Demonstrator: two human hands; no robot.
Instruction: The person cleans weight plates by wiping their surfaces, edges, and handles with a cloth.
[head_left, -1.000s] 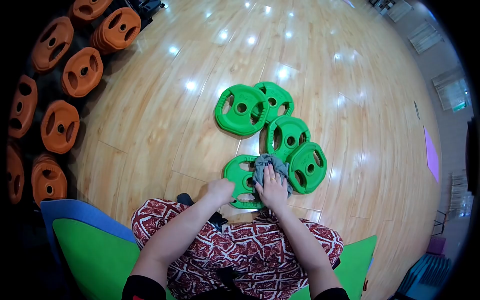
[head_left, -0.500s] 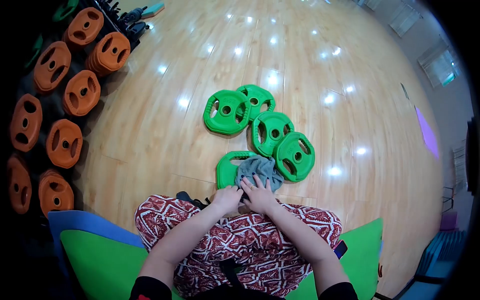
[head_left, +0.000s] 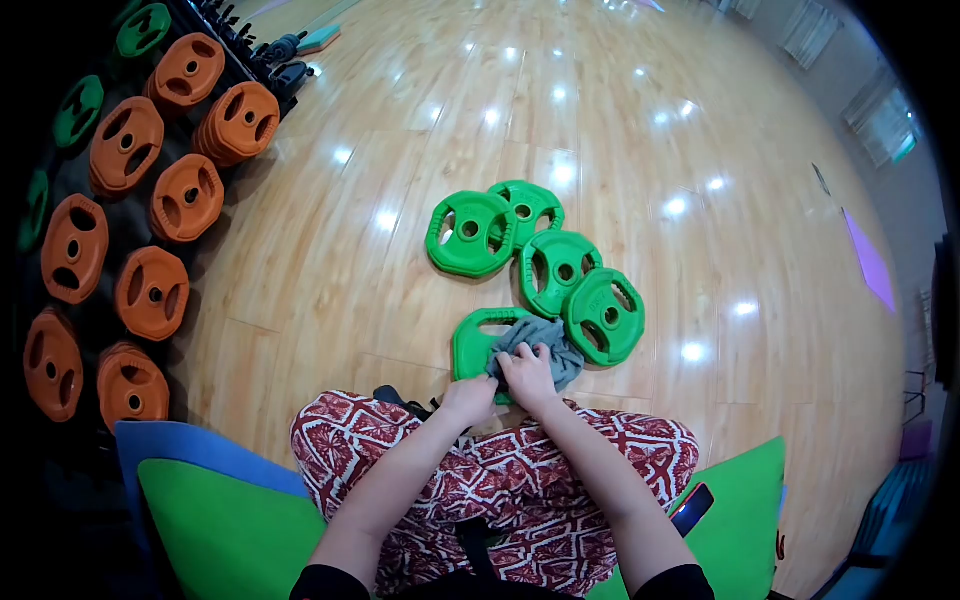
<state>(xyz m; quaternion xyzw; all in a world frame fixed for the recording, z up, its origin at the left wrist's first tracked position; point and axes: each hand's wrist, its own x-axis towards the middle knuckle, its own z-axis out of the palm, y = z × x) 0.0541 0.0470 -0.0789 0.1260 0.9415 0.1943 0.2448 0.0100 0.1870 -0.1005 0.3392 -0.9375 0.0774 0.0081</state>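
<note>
A green weight plate [head_left: 472, 347] lies on the floor just in front of my crossed legs. A crumpled grey cloth [head_left: 556, 350] covers its right part. My right hand [head_left: 527, 374] is closed on the cloth, fingers bent into it. At the plate's near edge is my left hand [head_left: 470, 400], its fingers curled beside the cloth; what they grip is too small to make out. Beyond are more green plates, partly overlapping: one at the right [head_left: 605, 316], one in the middle [head_left: 560, 272], and two at the back [head_left: 470, 233].
Orange weight plates [head_left: 152, 293] hang on a dark rack at the left. A green mat [head_left: 230, 520] lies under me over a blue one, with a phone [head_left: 692, 509] at my right. A purple mat [head_left: 868, 260] lies far right.
My right hand's fingers, spread flat on the cloth before, have bent and closed on it. The cloth is bunched differently. The whole view has shifted, with the scene slightly further right.
</note>
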